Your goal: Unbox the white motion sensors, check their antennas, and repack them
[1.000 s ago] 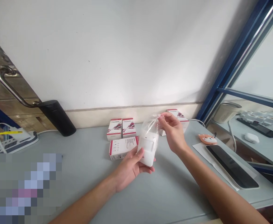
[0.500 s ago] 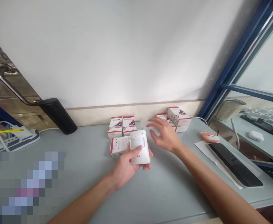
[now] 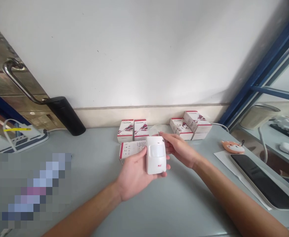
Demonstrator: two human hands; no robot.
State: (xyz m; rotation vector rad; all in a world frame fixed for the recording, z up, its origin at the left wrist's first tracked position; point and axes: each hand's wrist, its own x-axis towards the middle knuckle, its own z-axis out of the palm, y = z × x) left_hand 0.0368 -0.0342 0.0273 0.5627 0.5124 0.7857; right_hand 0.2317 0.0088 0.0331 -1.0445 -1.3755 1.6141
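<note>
Handling of the bare white motion detector (image 3: 152, 155) is apparently the step being carried out. The detector is being held above the desk (image 3: 144, 214), lens side facing up toward the wearer, by the left hand (image 3: 134, 176); its thumb is being laid along the near left edge, and its fingers are being wrapped behind the casing. The right hand (image 3: 184, 149) is being held at the right side, fingers beside the upper rim; whether they are being closed on anything cannot be told. For the next move, firm left-hand support and a light touch at the upper rim are judged to be called for.

A small red mark (image 3: 159, 166) is being displayed low on the casing, too blurred to read. Red-and-white artwork is being shown on the rear carton (image 3: 126, 131); symbols and fine print are being carried by the front carton (image 3: 129, 151), with no brand legible
</note>
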